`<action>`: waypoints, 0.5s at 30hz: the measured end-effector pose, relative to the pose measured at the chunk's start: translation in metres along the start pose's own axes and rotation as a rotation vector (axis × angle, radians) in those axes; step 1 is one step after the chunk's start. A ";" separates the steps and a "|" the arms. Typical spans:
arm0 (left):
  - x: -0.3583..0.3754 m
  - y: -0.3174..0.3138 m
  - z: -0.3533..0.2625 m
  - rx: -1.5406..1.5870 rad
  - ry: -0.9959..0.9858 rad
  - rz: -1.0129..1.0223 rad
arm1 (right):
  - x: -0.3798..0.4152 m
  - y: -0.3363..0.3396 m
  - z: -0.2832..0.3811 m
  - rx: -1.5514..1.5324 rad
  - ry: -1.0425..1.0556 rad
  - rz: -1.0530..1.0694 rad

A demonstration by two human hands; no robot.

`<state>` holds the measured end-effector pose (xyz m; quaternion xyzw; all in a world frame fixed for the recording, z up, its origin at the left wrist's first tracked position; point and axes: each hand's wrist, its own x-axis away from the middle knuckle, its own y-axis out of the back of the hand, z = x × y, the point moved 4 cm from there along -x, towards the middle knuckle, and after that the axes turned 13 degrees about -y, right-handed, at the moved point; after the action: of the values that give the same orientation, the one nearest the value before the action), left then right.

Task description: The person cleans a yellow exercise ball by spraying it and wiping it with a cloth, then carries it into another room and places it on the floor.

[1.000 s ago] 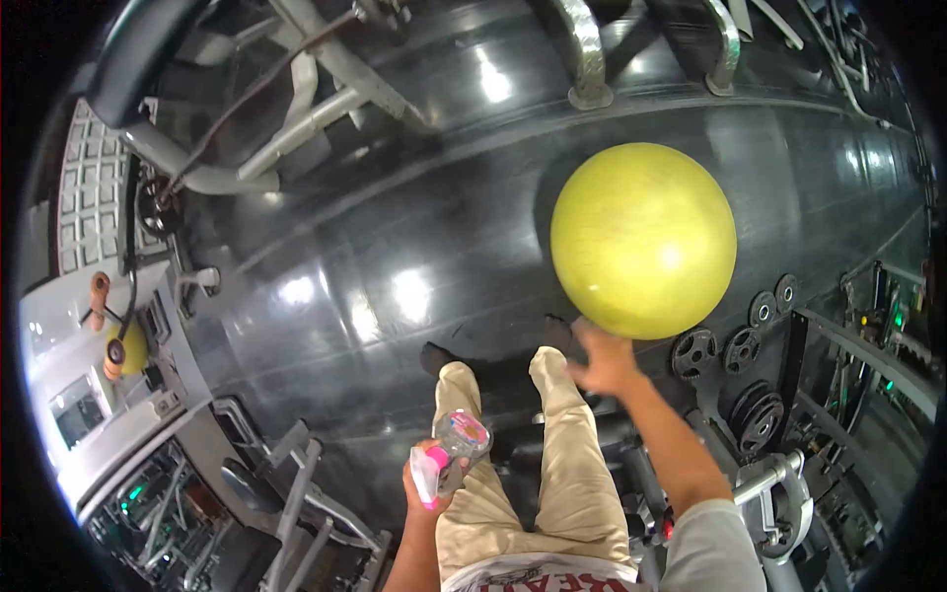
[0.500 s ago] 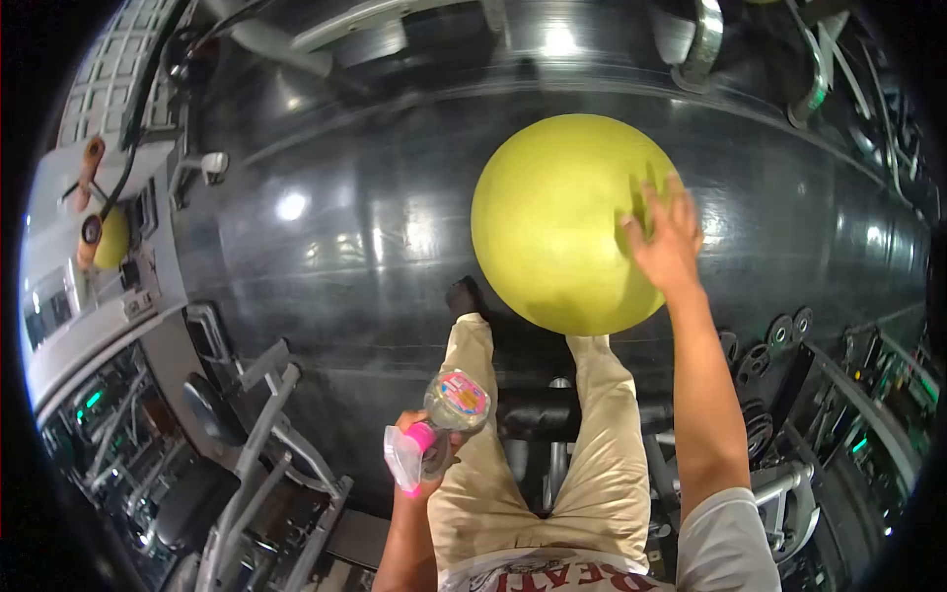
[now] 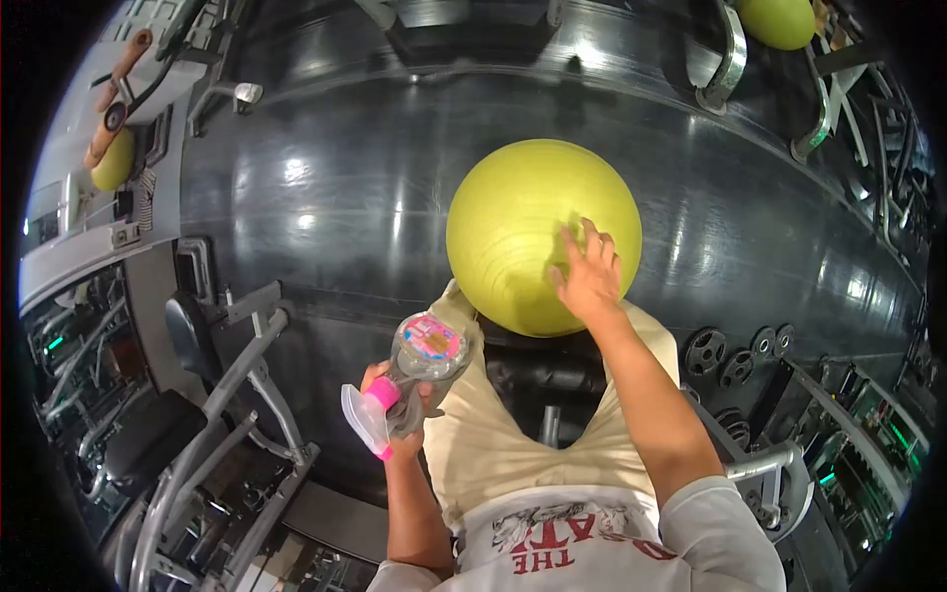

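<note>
- Dark glossy gym floor (image 3: 326,197) spreads below, with weight machines (image 3: 212,434) at the left and weight plates (image 3: 735,355) at the right
- Right hand (image 3: 589,276) lies flat on the yellow exercise ball (image 3: 523,237), fingers (image 3: 592,242) spread apart against its near right side
- Ball sits on the floor just ahead of the person's knees, touching the beige trousers (image 3: 493,434)
- Left hand (image 3: 400,414) has its fingers clamped round a clear spray bottle (image 3: 419,365) with a pink nozzle, held over the left thigh
- Second yellow ball (image 3: 779,20) lies far off at the top right
</note>
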<state>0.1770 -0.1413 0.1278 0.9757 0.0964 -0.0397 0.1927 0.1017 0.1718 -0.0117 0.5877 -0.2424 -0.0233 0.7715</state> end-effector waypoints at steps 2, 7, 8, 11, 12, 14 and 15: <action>0.009 0.019 -0.008 -0.034 -0.057 0.029 | 0.031 -0.012 -0.015 0.004 -0.108 0.283; 0.024 0.060 -0.033 0.077 -0.162 0.189 | 0.096 -0.061 -0.042 0.046 -0.269 0.741; 0.026 0.065 -0.037 0.033 -0.198 0.251 | 0.108 -0.059 -0.046 0.049 -0.277 0.698; 0.021 0.063 -0.056 -0.143 -0.315 0.394 | 0.126 -0.055 -0.047 0.078 -0.281 0.639; 0.017 0.053 -0.065 -0.152 -0.333 0.405 | 0.123 -0.055 -0.047 0.071 -0.266 0.636; 0.012 0.029 -0.077 -0.170 -0.370 0.437 | 0.116 -0.056 -0.049 0.051 -0.247 0.634; 0.012 0.017 -0.076 -0.096 -0.284 0.432 | 0.112 -0.055 -0.049 0.020 -0.225 0.581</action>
<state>0.1953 -0.1257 0.2032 0.9480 -0.1405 -0.1296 0.2544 0.2336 0.1631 -0.0328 0.4952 -0.4844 0.1355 0.7083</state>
